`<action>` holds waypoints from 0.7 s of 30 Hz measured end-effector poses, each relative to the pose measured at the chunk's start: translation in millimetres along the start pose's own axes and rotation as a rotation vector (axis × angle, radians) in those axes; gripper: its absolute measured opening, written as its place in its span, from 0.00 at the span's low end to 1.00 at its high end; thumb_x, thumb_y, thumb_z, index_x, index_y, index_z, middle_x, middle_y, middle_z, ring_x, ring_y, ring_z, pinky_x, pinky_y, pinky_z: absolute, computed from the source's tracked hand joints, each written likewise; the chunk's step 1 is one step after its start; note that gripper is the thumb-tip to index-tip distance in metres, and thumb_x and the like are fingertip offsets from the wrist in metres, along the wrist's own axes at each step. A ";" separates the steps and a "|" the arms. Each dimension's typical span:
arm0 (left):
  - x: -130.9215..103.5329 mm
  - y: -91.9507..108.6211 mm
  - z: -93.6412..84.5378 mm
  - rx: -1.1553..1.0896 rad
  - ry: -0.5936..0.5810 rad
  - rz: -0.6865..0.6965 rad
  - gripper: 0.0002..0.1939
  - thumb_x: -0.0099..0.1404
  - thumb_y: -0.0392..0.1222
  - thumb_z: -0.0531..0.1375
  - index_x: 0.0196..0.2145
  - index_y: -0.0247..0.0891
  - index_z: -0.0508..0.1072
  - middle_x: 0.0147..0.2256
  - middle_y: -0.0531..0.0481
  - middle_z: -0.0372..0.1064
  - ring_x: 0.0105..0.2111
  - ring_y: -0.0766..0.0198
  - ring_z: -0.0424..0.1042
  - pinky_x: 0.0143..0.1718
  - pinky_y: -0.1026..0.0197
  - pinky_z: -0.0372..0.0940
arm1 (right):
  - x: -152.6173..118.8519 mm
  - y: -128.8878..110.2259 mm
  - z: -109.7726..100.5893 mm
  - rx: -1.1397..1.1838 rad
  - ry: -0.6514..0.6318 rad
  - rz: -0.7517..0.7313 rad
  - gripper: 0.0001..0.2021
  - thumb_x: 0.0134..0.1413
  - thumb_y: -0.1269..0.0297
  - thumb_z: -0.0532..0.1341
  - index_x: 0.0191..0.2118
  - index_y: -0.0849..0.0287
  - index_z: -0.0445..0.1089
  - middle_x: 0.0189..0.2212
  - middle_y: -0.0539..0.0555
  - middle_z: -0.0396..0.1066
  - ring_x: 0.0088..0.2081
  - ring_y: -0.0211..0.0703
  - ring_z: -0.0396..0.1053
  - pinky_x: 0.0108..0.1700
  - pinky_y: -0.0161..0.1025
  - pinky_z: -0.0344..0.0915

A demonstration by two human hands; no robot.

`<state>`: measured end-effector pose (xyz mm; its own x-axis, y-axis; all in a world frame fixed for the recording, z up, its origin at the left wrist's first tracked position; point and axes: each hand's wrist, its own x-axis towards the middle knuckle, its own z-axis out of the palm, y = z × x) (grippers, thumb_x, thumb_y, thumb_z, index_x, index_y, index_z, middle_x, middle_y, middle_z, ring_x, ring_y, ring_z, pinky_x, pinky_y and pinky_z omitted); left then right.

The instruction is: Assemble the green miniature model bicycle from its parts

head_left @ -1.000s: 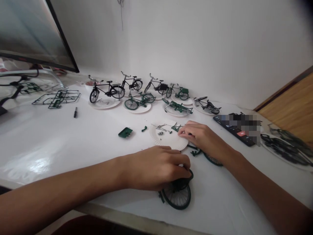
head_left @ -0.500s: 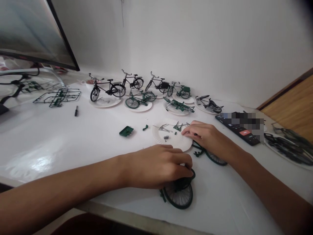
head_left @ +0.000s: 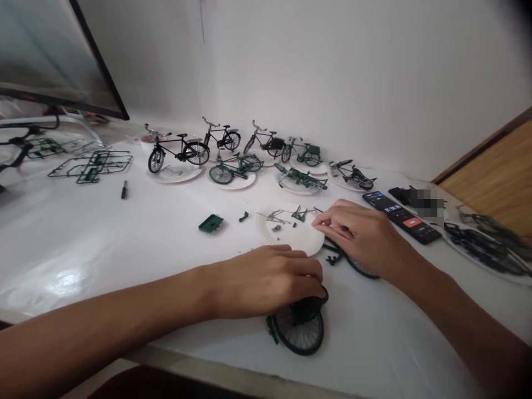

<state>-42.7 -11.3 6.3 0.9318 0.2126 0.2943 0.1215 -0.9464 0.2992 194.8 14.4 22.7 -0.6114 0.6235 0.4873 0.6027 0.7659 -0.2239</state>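
Note:
My left hand [head_left: 270, 282] is closed over the near part of a dark green model bicycle [head_left: 300, 330], its fingers curled at the seat end above a spoked wheel. Much of the bicycle's middle is hidden under that hand. My right hand [head_left: 353, 230] hovers at the right rim of a white paper plate [head_left: 307, 241], thumb and forefinger pinched together. A thin dark rod end [head_left: 344, 228] sticks out between its fingers; its kind is not clear. On the plate lie thin silver rods [head_left: 274, 216], a green triangular part [head_left: 298, 213] and a small grey part [head_left: 276, 228].
A green tray-shaped part [head_left: 210, 223] and a small green part [head_left: 244, 216] lie left of the plate. Several model bicycles [head_left: 178, 149] on plates line the wall. A small screwdriver [head_left: 124, 190], part frames [head_left: 93, 166], a phone [head_left: 401, 217] and a monitor [head_left: 58, 55] surround the work.
My right hand has lifted slightly from the plate, its fingers pinched at the rim. My left hand keeps its grip on the bicycle. The whole view has shifted a little.

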 end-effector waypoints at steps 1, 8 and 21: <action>0.5 0.3 0.3 -0.020 0.003 -0.008 0.14 0.75 0.32 0.50 0.48 0.32 0.74 0.49 0.43 0.72 0.46 0.58 0.69 0.51 0.58 0.63 | -4.3 -8.7 -4.5 0.025 0.024 0.035 0.11 0.66 0.68 0.59 0.30 0.55 0.65 0.33 0.52 0.73 0.36 0.43 0.70 0.35 0.40 0.64; 1.7 3.6 -0.2 -0.291 0.011 -0.112 0.15 0.69 0.24 0.52 0.48 0.35 0.73 0.50 0.43 0.69 0.45 0.63 0.70 0.47 0.64 0.64 | -51.9 -68.3 -14.2 0.122 0.074 0.222 0.11 0.62 0.72 0.62 0.30 0.54 0.64 0.33 0.50 0.74 0.35 0.41 0.71 0.33 0.38 0.65; -0.5 8.2 11.2 -0.464 0.112 -0.300 0.28 0.69 0.27 0.54 0.63 0.44 0.53 0.46 0.47 0.70 0.38 0.66 0.70 0.38 0.65 0.64 | -69.9 -73.7 5.4 0.092 0.030 0.098 0.09 0.64 0.79 0.57 0.41 0.56 0.68 0.34 0.54 0.73 0.37 0.45 0.70 0.36 0.42 0.68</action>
<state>-38.3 -21.8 -1.6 0.8342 0.5047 0.2221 0.1886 -0.6396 0.7452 190.4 -84.9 0.6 -0.5353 0.6924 0.4837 0.6088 0.7133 -0.3473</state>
